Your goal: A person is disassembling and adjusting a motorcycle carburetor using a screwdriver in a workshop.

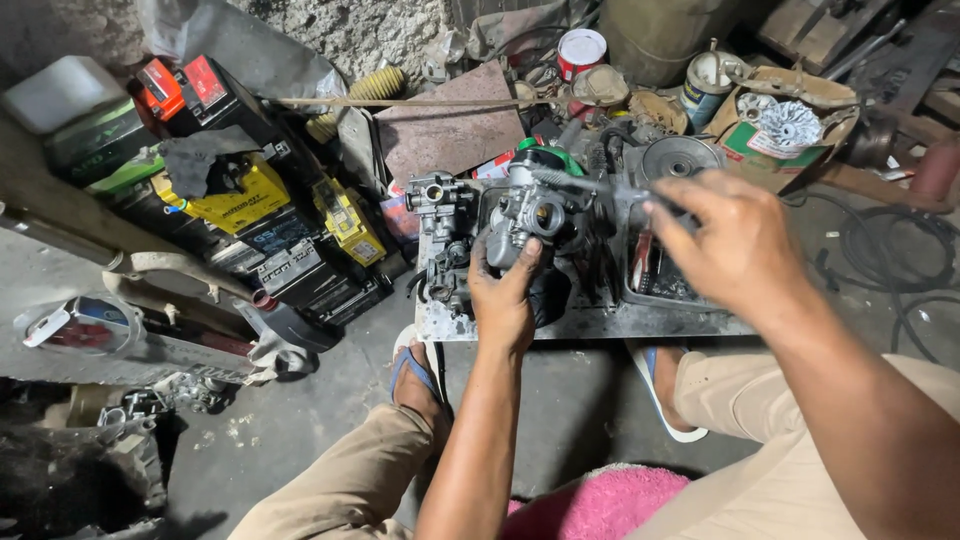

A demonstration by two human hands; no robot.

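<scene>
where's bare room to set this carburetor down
Free: the front strip of the metal tray below the left hand, and the concrete floor between the sandalled feet. Crowded: the tray's back around the second carburetor, the batteries to the left, and the tins behind. The right hand holds a tool.

One head-worn camera looks steeply down, close over the left hand (505, 290) and right hand (735, 245). It faces forward past them toward the wall; knees show below them, clutter lies to their left.
</scene>
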